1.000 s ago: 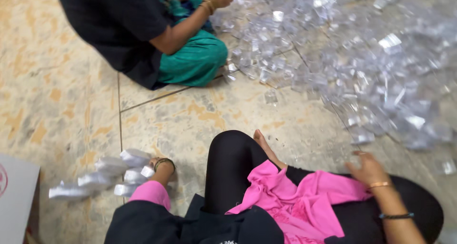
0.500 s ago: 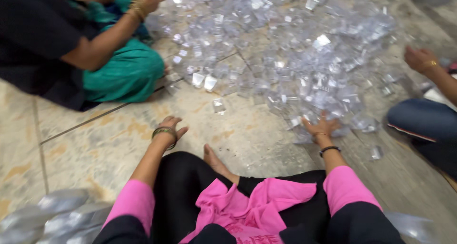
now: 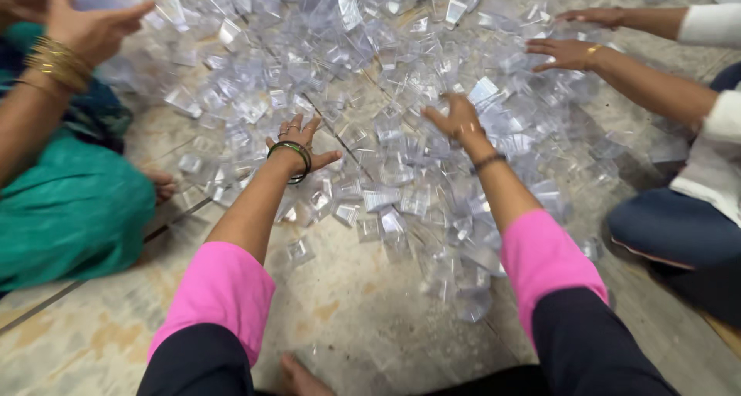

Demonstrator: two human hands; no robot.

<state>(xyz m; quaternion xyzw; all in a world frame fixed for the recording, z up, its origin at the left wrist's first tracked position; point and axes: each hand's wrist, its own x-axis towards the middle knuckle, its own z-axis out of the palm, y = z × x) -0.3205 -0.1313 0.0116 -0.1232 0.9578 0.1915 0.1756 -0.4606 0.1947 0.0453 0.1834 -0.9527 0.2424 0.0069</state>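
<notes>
The heap of small clear plastic boxes [image 3: 401, 118] lies spread over the mottled stone floor [image 3: 355, 319], and it is the landmark here: half a second ago the person's hands were only at its near fringe, the left flat on bare floor short of it, and a second ago the left was beside a separate stack of pieces well away from the heap. Now both arms stretch forward into it, so the work has shifted from the side stack to the main heap. The left hand [image 3: 299, 143] rests at the heap's near left edge, fingers spread wide, palm down among scattered boxes, holding nothing that shows. The right hand [image 3: 455, 120] is further into the heap, near its middle, fingers half curled over the pieces; whether it has closed on one I cannot tell. The boxes are thin, glossy, transparent, squarish with sharp folded edges, catching white glints; they overlap loosely rather than stack. The floor is matt, beige with worn yellow patches and a dark joint line. Left of the heap sits a person in teal trousers [image 3: 69, 211], with a bangled hand [image 3: 93, 29] raised above its far left corner. Right of the heap, another person's hands [image 3: 571, 52] lie on the pieces, white sleeve behind.
</notes>
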